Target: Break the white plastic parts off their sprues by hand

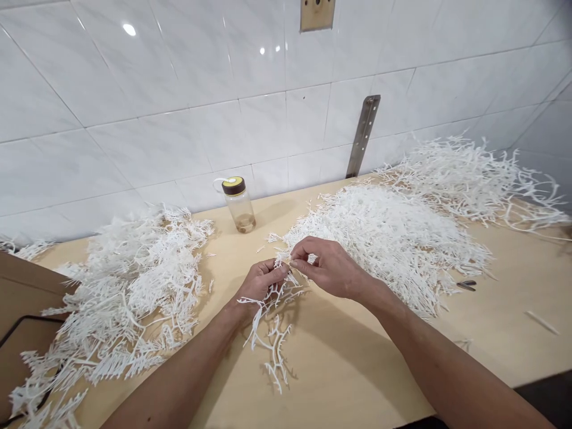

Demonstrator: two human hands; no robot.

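Observation:
My left hand (pixel 261 285) is closed around the top of a white branching plastic sprig (pixel 273 333) that hangs down over the wooden table (pixel 339 363). My right hand (pixel 326 265) pinches a small white piece at the sprig's upper end, its fingertips meeting those of the left hand. Both hands work in the middle of the table, at the near edge of a big heap of white plastic pieces (pixel 384 238).
Another pile of white branched sprigs (pixel 129 298) lies at the left. A looser pile (pixel 473 179) spreads at the back right. A clear bottle with a yellow-and-brown cap (pixel 240 204) stands by the tiled wall. A small dark tool (pixel 467 285) lies at the right.

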